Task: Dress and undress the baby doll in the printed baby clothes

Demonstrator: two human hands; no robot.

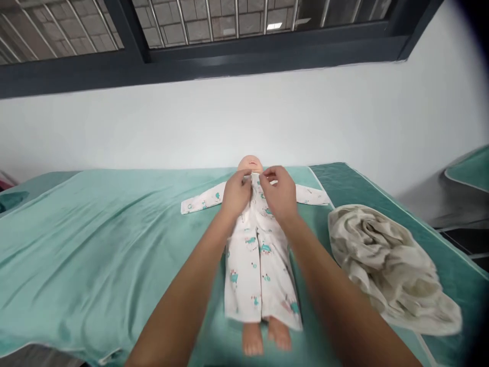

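A baby doll (250, 162) lies on its back with its head toward the wall and its bare feet toward me. It wears a white long-sleeved baby outfit (244, 275) printed with small green animals, its sleeves spread to both sides. My left hand (237, 192) pinches the cloth near the neckline, just left of centre. On the other side of the neckline, my right hand (280, 192) has thumb and fingertips brought together at the cloth. Whatever small part of the collar sits between the fingertips is too small to make out.
Beneath the doll spreads a light green sheet (95, 244) with creases on the left. A crumpled off-white cloth (385, 265) lies to the right, on a darker green strip (344, 186). Behind stands a white wall (191, 122) under a dark window frame (267, 56) with bars.
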